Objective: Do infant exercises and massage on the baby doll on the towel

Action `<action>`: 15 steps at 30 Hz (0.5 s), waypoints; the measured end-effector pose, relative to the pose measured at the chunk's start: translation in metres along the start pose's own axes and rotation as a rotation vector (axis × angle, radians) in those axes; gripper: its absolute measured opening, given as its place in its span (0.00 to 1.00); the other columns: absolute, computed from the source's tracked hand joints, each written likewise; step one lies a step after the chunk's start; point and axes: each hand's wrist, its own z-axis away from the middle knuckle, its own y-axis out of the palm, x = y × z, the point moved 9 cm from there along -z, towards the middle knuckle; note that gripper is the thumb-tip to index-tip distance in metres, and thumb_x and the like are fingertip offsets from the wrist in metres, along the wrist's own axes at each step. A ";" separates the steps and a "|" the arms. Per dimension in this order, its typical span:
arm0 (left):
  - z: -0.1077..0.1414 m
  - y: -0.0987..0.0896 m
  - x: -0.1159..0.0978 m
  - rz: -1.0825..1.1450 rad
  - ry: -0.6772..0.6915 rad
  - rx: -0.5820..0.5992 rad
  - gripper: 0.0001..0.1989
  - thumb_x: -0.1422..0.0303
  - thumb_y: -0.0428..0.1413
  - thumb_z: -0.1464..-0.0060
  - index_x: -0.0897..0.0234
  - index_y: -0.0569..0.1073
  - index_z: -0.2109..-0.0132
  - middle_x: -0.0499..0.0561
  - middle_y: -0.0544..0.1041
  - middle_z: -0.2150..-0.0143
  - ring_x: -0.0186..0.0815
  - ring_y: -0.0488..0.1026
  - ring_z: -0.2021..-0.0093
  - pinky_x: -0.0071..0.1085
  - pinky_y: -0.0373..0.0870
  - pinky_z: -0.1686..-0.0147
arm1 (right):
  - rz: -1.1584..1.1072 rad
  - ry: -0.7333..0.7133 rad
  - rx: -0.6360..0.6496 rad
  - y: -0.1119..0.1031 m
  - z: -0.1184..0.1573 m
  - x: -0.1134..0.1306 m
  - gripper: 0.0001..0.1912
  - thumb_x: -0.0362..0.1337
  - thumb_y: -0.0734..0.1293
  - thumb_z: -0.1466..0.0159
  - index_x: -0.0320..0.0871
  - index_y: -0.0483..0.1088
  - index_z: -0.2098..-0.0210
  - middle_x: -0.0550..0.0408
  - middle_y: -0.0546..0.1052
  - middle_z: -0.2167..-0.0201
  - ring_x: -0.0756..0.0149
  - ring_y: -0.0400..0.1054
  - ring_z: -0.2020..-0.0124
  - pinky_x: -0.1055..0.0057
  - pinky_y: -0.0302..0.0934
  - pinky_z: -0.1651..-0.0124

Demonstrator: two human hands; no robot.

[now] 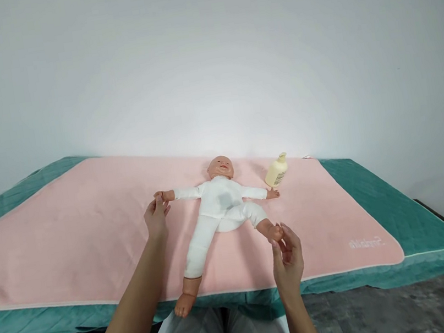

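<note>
A baby doll (222, 197) in white cloth lies on its back on a pink mat (89, 225), head toward the wall and arms spread. My left hand (156, 216) pinches the doll's hand on the left side. With thumb and fingers, my right hand (287, 254) grips the doll's foot on the right, and that leg is bent and raised a little. The doll's other leg stretches toward me, its foot over the mat's near edge. Beside the doll's right-side hand stands a pale yellow pump bottle (276, 171), close to that hand.
The pink mat lies over a green padded cover (399, 207) that shows at both sides and along the front edge. A pale wall (207, 68) rises right behind it. Dark grey floor (373, 316) shows at the lower right.
</note>
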 end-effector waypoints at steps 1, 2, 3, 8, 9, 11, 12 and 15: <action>-0.004 -0.004 0.005 0.009 -0.046 -0.008 0.12 0.62 0.55 0.39 0.67 0.75 0.56 0.58 0.77 0.49 0.38 0.78 0.51 0.35 0.74 0.49 | -0.008 0.005 0.014 -0.003 0.003 -0.001 0.21 0.38 0.64 0.33 0.47 0.64 0.41 0.42 0.68 0.41 0.55 0.68 0.42 0.56 0.72 0.49; -0.006 -0.007 0.008 0.009 -0.075 -0.013 0.11 0.64 0.55 0.39 0.67 0.75 0.57 0.59 0.77 0.49 0.38 0.78 0.52 0.35 0.75 0.50 | -0.012 0.004 0.030 -0.007 0.007 -0.003 0.21 0.37 0.65 0.34 0.48 0.64 0.41 0.42 0.68 0.41 0.55 0.68 0.42 0.56 0.72 0.49; -0.008 -0.010 0.010 0.002 -0.090 -0.017 0.10 0.65 0.55 0.38 0.66 0.75 0.57 0.59 0.77 0.49 0.38 0.78 0.52 0.34 0.75 0.51 | -0.011 -0.001 0.048 -0.010 0.011 -0.004 0.22 0.37 0.65 0.34 0.48 0.64 0.41 0.42 0.68 0.41 0.54 0.68 0.41 0.55 0.72 0.50; -0.014 -0.015 0.013 -0.029 -0.113 0.004 0.09 0.65 0.56 0.40 0.65 0.76 0.56 0.59 0.78 0.51 0.39 0.79 0.54 0.34 0.77 0.57 | 0.054 -0.071 0.155 -0.024 0.039 -0.017 0.21 0.34 0.66 0.35 0.49 0.66 0.42 0.43 0.70 0.42 0.54 0.69 0.42 0.56 0.74 0.52; -0.015 -0.016 0.016 -0.028 -0.134 0.007 0.09 0.65 0.56 0.40 0.65 0.76 0.56 0.59 0.78 0.52 0.38 0.79 0.55 0.34 0.78 0.57 | 0.071 -0.072 0.179 -0.025 0.045 -0.021 0.21 0.34 0.66 0.35 0.49 0.66 0.42 0.43 0.70 0.42 0.54 0.69 0.42 0.56 0.74 0.52; -0.017 -0.018 0.023 -0.026 -0.173 0.003 0.09 0.65 0.57 0.41 0.66 0.76 0.57 0.59 0.78 0.54 0.37 0.79 0.57 0.33 0.78 0.58 | 0.104 -0.051 0.225 -0.027 0.057 -0.031 0.20 0.35 0.66 0.34 0.47 0.68 0.43 0.41 0.69 0.40 0.52 0.68 0.41 0.55 0.74 0.51; -0.018 -0.019 0.025 -0.026 -0.185 0.000 0.09 0.66 0.57 0.42 0.66 0.76 0.57 0.59 0.78 0.55 0.37 0.79 0.58 0.32 0.78 0.59 | 0.122 -0.035 0.242 -0.027 0.062 -0.036 0.20 0.35 0.66 0.34 0.47 0.68 0.43 0.41 0.69 0.40 0.51 0.68 0.41 0.55 0.74 0.50; -0.022 -0.021 0.029 -0.028 -0.199 -0.003 0.08 0.68 0.56 0.42 0.67 0.75 0.58 0.59 0.78 0.56 0.36 0.79 0.60 0.32 0.78 0.60 | 0.163 -0.017 0.263 -0.026 0.075 -0.041 0.21 0.37 0.66 0.35 0.47 0.67 0.42 0.42 0.69 0.39 0.51 0.67 0.40 0.56 0.74 0.51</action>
